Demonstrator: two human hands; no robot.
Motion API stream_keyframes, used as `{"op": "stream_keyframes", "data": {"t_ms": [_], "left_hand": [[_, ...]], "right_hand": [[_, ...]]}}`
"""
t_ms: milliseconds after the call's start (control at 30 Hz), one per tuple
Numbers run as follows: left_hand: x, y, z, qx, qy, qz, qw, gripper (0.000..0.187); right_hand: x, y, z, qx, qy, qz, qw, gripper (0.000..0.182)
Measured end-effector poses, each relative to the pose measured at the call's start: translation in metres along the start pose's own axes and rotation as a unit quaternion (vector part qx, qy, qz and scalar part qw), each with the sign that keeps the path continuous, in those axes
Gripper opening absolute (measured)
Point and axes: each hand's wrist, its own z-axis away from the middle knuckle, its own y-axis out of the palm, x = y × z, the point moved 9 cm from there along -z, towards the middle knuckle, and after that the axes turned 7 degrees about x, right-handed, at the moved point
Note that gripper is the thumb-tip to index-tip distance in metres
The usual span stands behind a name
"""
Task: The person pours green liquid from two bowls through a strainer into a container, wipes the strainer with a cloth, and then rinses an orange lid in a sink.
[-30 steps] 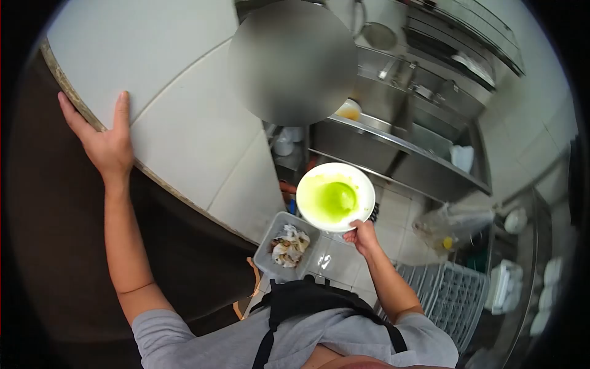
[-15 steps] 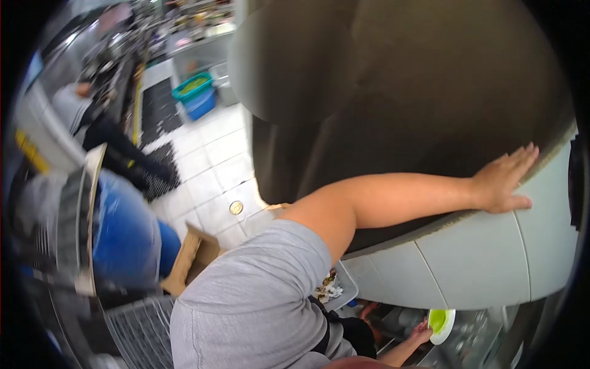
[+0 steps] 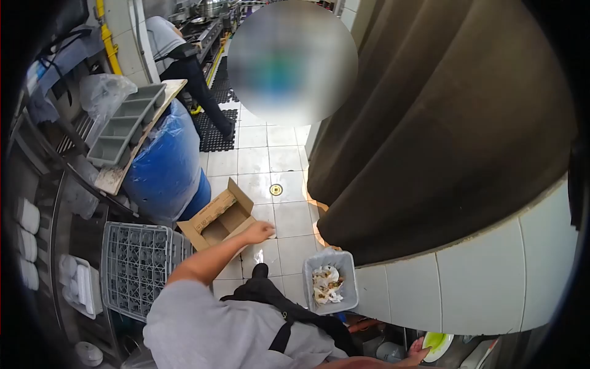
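My left hand [image 3: 258, 232] hangs over the tiled floor beside the open cardboard box [image 3: 222, 218], fingers curled; whether it holds anything small cannot be made out. Low at the right, my right hand [image 3: 418, 349] grips the edge of a white plate [image 3: 437, 347] with a bright green surface inside. The plate is tilted and near the frame's bottom edge. Between my two hands stands a grey lined bin [image 3: 351, 280] with crumpled white paper and scraps in it.
A brown curtain [image 3: 430, 135] hangs above a white tiled ledge [image 3: 479, 270] at the right. Blue barrel [image 3: 163, 163], grey divided tray [image 3: 126, 126] and glass rack [image 3: 138, 264] line the left. A person [image 3: 193, 80] in dark trousers stands beyond, on a black mat.
My left hand has left the curtain and tiled ledge at the right and come across to the box. The view has swung left and down. The plate remains in my right hand.
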Motion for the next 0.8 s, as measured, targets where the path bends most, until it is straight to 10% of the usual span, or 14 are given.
{"op": "stream_keyframes", "data": {"t_ms": [100, 233, 500, 567, 800], "left_hand": [[0.087, -0.026, 0.106, -0.097, -0.127, 0.183, 0.970, 0.029], [0.161, -0.014, 0.161, -0.159, -0.196, 0.296, 0.921, 0.025], [0.147, -0.066, 0.143, -0.205, -0.167, 0.320, 0.910, 0.029], [0.155, -0.079, 0.127, -0.193, -0.167, 0.314, 0.914, 0.029], [0.104, -0.125, 0.043, -0.183, -0.120, 0.261, 0.940, 0.026]], "right_hand": [[-0.020, 0.025, 0.026, -0.065, -0.010, 0.033, 0.997, 0.051], [-0.141, 0.181, 0.095, 0.150, 0.023, 0.395, 0.906, 0.049], [-0.458, 0.311, 0.204, 0.451, 0.075, 0.840, 0.293, 0.047], [-0.477, 0.392, 0.184, 0.476, -0.075, 0.704, 0.522, 0.026], [-0.453, 0.534, 0.169, 0.377, 0.050, 0.574, 0.725, 0.058]]}}
